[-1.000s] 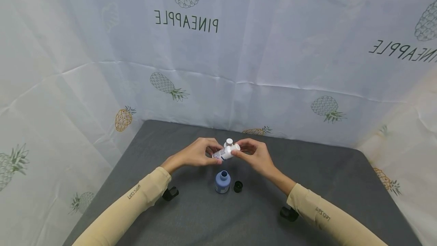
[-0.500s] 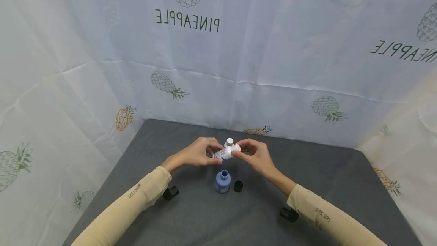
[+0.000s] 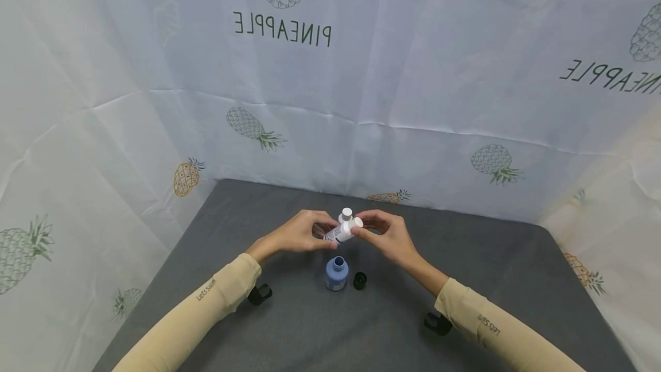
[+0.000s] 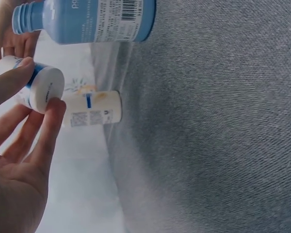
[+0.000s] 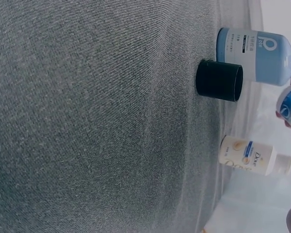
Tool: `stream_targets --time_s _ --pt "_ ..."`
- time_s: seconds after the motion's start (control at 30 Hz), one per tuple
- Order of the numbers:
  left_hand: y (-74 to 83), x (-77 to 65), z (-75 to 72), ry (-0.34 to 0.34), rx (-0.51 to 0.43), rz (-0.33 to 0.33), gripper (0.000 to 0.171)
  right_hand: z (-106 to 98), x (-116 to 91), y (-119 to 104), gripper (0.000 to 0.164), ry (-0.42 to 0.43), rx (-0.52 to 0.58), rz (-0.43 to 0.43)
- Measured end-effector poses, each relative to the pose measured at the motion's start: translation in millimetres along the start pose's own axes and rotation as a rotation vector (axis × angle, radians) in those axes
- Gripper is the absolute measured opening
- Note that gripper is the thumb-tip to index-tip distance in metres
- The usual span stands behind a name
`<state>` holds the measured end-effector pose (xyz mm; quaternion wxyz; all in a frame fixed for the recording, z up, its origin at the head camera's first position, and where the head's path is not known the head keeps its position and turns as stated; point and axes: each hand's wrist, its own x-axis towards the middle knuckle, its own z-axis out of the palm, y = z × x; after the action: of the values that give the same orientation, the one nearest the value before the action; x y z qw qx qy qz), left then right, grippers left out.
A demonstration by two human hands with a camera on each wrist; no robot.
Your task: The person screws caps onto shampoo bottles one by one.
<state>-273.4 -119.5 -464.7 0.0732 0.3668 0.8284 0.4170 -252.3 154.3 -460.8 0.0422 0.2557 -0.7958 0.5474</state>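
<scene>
My left hand (image 3: pixel 304 232) grips a small white bottle (image 3: pixel 338 234) with a blue band, tilted above the table, its base toward the palm. At the bottle's upper right end, the thumb and fingers of my right hand (image 3: pixel 388 238) pinch its white cap (image 3: pixel 356 224). Just below stands a blue bottle (image 3: pixel 336 278), upright with its threaded neck uncapped. Beside it on the right lies a black cap (image 3: pixel 360 281). Another white bottle (image 5: pixel 247 155), capped and labelled Dove, stands upright behind the held one; in the head view it is partly covered.
A dark grey cloth covers the table (image 3: pixel 392 326). White curtains (image 3: pixel 413 96) printed with pineapples rise behind it and at both sides. Black wrist-worn devices sit under the left sleeve (image 3: pixel 206 297) and the right sleeve (image 3: pixel 496 326).
The held white bottle has tilted slightly, its cap end a little higher. Both hands stay in nearly the same place, and the standing things have not moved.
</scene>
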Motion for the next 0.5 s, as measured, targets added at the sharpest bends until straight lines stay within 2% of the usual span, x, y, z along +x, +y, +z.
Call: stream_targets --time_s 0.2,0.5 --pt "-3.7 1.4 5.4 0.015 -0.030 -0.023 0.043 -8 -2 3 0.029 0.015 0.028 -0.032" --pt "-15.8 6.0 14.4 0.011 -0.068 -0.085 0.039 -18 -9 7 0.023 0.044 0.028 -0.013"
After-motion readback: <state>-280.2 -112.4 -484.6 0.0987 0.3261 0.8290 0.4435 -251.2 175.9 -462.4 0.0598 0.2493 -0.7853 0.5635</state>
